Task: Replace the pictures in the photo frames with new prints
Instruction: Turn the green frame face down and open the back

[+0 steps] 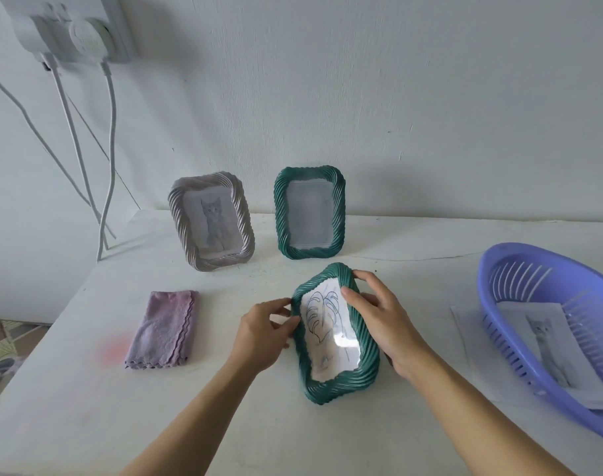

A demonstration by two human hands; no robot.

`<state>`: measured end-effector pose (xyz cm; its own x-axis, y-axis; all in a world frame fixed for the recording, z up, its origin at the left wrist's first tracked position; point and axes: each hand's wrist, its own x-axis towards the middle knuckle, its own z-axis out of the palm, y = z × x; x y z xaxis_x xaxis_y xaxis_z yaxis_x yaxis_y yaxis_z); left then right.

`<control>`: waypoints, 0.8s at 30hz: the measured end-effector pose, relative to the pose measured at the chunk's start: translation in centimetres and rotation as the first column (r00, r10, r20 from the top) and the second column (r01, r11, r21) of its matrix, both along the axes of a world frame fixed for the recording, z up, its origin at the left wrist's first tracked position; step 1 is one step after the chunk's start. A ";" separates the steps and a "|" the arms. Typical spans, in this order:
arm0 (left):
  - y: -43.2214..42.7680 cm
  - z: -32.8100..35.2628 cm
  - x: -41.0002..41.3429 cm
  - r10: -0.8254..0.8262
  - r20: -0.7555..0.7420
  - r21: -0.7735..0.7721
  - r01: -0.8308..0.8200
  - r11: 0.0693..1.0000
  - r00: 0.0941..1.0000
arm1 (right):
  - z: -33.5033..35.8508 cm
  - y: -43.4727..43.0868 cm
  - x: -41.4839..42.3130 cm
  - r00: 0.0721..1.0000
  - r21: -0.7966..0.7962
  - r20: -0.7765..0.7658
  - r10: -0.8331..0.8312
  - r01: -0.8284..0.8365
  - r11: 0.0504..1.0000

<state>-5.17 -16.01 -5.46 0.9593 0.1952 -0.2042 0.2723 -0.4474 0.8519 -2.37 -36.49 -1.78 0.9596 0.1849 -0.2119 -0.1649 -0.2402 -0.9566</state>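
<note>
Teal plastic photo frame [341, 384] with a twisted-rope rim sits between both hands at the middle of the white table [293, 438], face up and tilted. I cannot tell whether its lower edge rests on the surface. It holds a white print of a line-drawn leaf [322, 317]. The left hand [262, 333] pinches the frame's left rim with curled fingers. The right hand [382, 321] wraps its upper right rim, thumb lying over the front edge.

The grip is on rounded, ribbed edges only, so the frame could likely slip and knock down onto the table if either hand lets go early. The thumb sits close to the glossy pane, where a glare patch shows, and may smear it. The print's top edge looks uneven against the rim, so it may be seated crooked.

Just behind, well within a careless reach, stand a grey twisted-rim frame with a cat picture [180, 214] and a second teal frame with a pale blank insert [280, 214]. A push forward could topple them.

A folded lilac cloth [164, 329] lies to the left, near the table's left edge. A purple slotted plastic basket [492, 304] holding a cat print [547, 338] crowds the right. Bare table nearest the person offers the safest room.
</note>
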 end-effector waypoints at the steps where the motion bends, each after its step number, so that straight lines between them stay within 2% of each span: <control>1: -0.5 -0.1 0.0 -0.008 -0.006 -0.038 0.008 0.999 1.000 | 0.5 -0.3 0.1 1.000 -0.007 0.015 0.014 -0.014 1.000; 4: -2.1 -0.3 0.2 -0.057 -0.025 -0.061 0.056 0.997 0.998 | 2.1 -0.9 0.4 0.996 -0.033 0.037 0.077 -0.076 0.997; 5: -2.6 -0.3 0.4 -0.064 -0.037 -0.108 0.059 0.992 0.997 | 2.6 -1.0 0.6 0.995 -0.059 0.044 0.091 -0.088 0.994; 8: -4.0 0.3 0.7 -0.109 -0.103 -0.392 0.060 0.918 0.989 | 3.6 -1.0 1.0 0.990 -0.178 0.080 0.116 -0.100 0.979; 12: -3.1 1.3 0.7 -0.221 -0.112 -0.485 0.140 0.863 0.969 | 3.9 0.5 1.0 0.980 -0.257 0.056 0.188 -0.168 0.952; 17: -0.1 4.6 -0.3 -0.126 -0.013 -0.454 0.107 0.884 0.992 | 0.9 3.2 0.5 0.960 -0.288 0.066 0.272 -0.243 0.926; 20: 1.7 4.5 -0.8 -0.105 0.029 -0.295 0.109 0.949 0.994 | -1.0 3.6 -0.2 0.940 -0.363 0.100 0.325 -0.270 0.892; 24: 3.5 3.3 -0.6 -0.024 0.109 -0.141 0.039 0.989 0.994 | -3.1 2.7 -0.9 0.907 -0.432 0.171 0.384 -0.281 0.857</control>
<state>-5.75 -12.50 -2.16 0.9823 0.1407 -0.1235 0.1638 -0.3257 0.9312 -3.23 -33.75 -4.87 0.8850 0.4541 -0.1033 0.2168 -0.5980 -0.7716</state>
